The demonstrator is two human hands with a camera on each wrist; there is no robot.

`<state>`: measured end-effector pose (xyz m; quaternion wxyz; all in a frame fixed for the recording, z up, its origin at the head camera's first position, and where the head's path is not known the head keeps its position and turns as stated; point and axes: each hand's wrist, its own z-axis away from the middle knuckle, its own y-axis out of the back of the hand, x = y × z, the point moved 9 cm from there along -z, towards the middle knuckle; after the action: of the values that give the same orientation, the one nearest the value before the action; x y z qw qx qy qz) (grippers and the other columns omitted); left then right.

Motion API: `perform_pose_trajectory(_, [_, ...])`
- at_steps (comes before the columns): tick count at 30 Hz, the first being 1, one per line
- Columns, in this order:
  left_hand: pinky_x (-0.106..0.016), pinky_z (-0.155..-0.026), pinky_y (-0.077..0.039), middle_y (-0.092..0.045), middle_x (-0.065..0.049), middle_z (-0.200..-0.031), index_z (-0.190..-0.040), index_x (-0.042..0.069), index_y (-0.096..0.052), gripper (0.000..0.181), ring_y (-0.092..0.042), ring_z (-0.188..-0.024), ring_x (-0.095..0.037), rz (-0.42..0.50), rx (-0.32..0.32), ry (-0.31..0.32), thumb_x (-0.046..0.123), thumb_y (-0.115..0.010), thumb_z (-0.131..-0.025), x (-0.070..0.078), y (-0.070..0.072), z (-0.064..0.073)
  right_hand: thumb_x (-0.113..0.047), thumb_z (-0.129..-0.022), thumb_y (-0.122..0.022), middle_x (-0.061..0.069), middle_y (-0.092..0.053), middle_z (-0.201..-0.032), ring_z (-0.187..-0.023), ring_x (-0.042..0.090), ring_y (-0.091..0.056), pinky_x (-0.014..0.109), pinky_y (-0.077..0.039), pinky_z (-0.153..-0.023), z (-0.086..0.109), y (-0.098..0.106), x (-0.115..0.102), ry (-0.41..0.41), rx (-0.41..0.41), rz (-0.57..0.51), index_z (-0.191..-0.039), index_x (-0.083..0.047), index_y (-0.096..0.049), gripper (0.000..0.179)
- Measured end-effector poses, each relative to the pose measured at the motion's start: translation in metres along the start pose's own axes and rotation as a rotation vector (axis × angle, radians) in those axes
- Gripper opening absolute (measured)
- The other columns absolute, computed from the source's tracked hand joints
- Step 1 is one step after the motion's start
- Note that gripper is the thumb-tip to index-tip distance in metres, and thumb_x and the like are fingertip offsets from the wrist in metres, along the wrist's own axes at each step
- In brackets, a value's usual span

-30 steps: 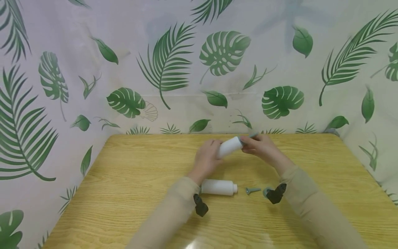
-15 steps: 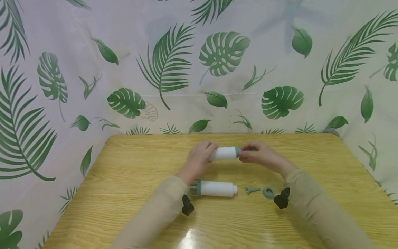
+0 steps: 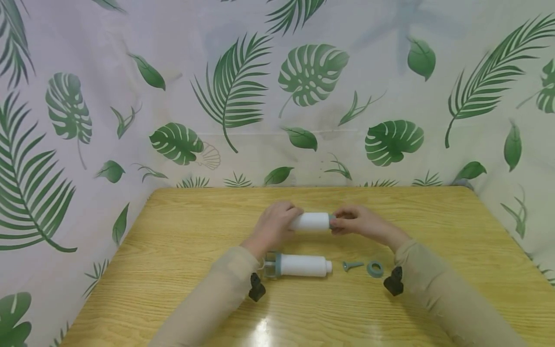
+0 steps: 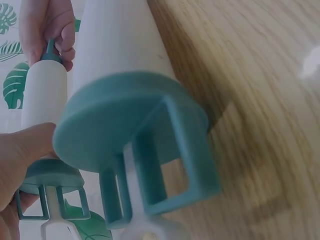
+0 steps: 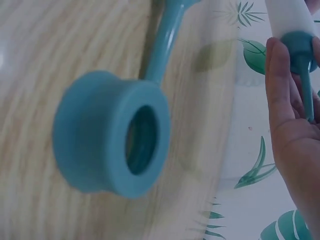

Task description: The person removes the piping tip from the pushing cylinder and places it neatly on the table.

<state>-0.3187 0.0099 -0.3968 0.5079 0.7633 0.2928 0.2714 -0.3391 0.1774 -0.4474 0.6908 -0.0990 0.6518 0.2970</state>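
My left hand [image 3: 273, 226] grips the white barrel [image 3: 313, 221] of an icing syringe, held level over the table's back half. In the left wrist view its teal end cap [image 4: 52, 172] with finger loops shows by that hand, a white plunger running through it. At the barrel's other end, my right hand [image 3: 362, 224] pinches the teal nozzle collar; the long thin nozzle [image 5: 306, 95] points back along the palm in the right wrist view. Below lies a second icing syringe [image 3: 303, 265], its bare white neck pointing right and its plunger end left.
On the wooden table [image 3: 182, 226], right of the lying syringe, are a loose teal nozzle [image 3: 353, 265] and a teal ring [image 3: 375, 269]. A leaf-printed cloth [image 3: 260, 96] stands behind the table's back edge.
The held syringe has come down from a tilt to level and slightly nearer. My left forearm has shifted left, uncovering the lying syringe's plunger end; the right forearm has uncovered the ring.
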Motion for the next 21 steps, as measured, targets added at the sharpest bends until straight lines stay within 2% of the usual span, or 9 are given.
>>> perform_pose_trajectory(4, [-0.033,-0.091,-0.047,-0.064,-0.004,-0.109,-0.116,0.012,-0.065,0.05,-0.058,-0.101,-0.02,0.031,-0.018,0.026,0.013,-0.085,-0.07,-0.002,-0.001,-0.001,-0.025,-0.091,-0.066,0.018,-0.064,-0.105,-0.099,0.03,-0.065,0.045,-0.051,-0.087,-0.001,0.003,0.002,0.03,0.041,0.043,-0.116,0.006,-0.057,0.04])
perform_pose_trajectory(11, [-0.034,-0.089,-0.048,-0.066,-0.005,-0.106,-0.114,0.011,-0.068,0.048,-0.06,-0.098,-0.021,0.095,-0.032,0.063,0.01,-0.085,-0.069,-0.006,-0.001,-0.002,-0.034,-0.084,-0.073,0.013,-0.062,-0.119,-0.111,0.03,-0.057,0.043,-0.048,-0.091,0.0,0.01,-0.005,0.068,0.183,0.269,-0.12,-0.005,-0.06,0.048])
perform_pose_trajectory(17, [-0.035,-0.088,-0.049,-0.066,-0.005,-0.106,-0.112,0.011,-0.068,0.047,-0.061,-0.097,-0.023,0.128,-0.023,0.076,0.009,-0.085,-0.068,-0.01,-0.001,-0.003,-0.018,-0.082,-0.076,0.016,-0.062,-0.116,-0.107,0.032,-0.059,0.041,-0.05,-0.088,0.0,0.007,-0.013,0.13,0.207,0.252,-0.117,-0.003,-0.057,0.042])
perform_pose_trajectory(21, [-0.035,-0.087,-0.049,-0.066,-0.005,-0.106,-0.112,0.011,-0.068,0.047,-0.06,-0.097,-0.022,0.111,-0.026,0.072,0.01,-0.085,-0.067,-0.01,-0.002,-0.003,-0.008,-0.08,-0.077,0.019,-0.056,-0.119,-0.109,0.034,-0.057,0.039,-0.05,-0.088,-0.003,0.004,-0.009,0.138,0.183,0.219,-0.119,0.002,-0.052,0.047])
